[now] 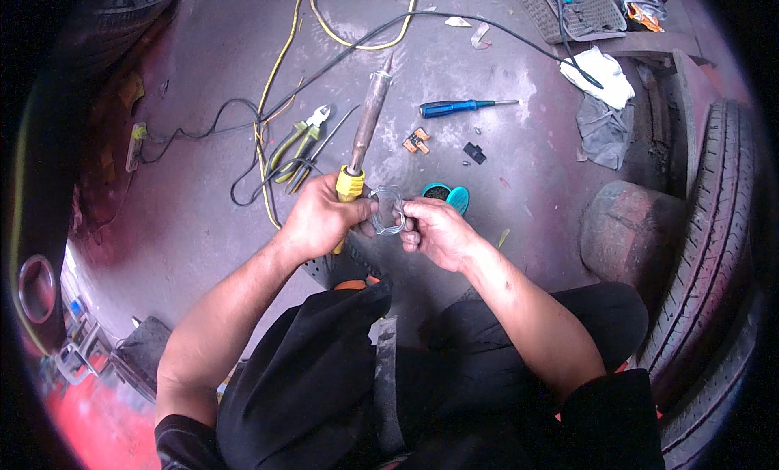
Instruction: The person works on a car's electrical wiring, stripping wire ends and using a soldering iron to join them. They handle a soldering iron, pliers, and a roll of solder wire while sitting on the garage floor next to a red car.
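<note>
My left hand (312,214) is closed round the yellow handle of a large soldering iron (372,117), whose metal tip points away from me. Between my two hands is a small coil of silvery wire (390,230), probably solder. Thumb and fingers of my right hand (438,230) pinch its right side, while my left fingertips touch its left side. Just beyond my right hand, a small teal tin (436,191) with dark contents lies on the floor, its lid (458,200) beside it. Green-and-black pliers (308,131) and a thin pointed tool (331,139) lie left of the iron.
A blue screwdriver (451,108), an orange-and-black part (417,141) and a black piece (475,153) lie ahead on the floor. Yellow cable (280,72) and dark cable (333,60) cross at left. Tyres (702,235) and a rusty cylinder (629,226) stand at right.
</note>
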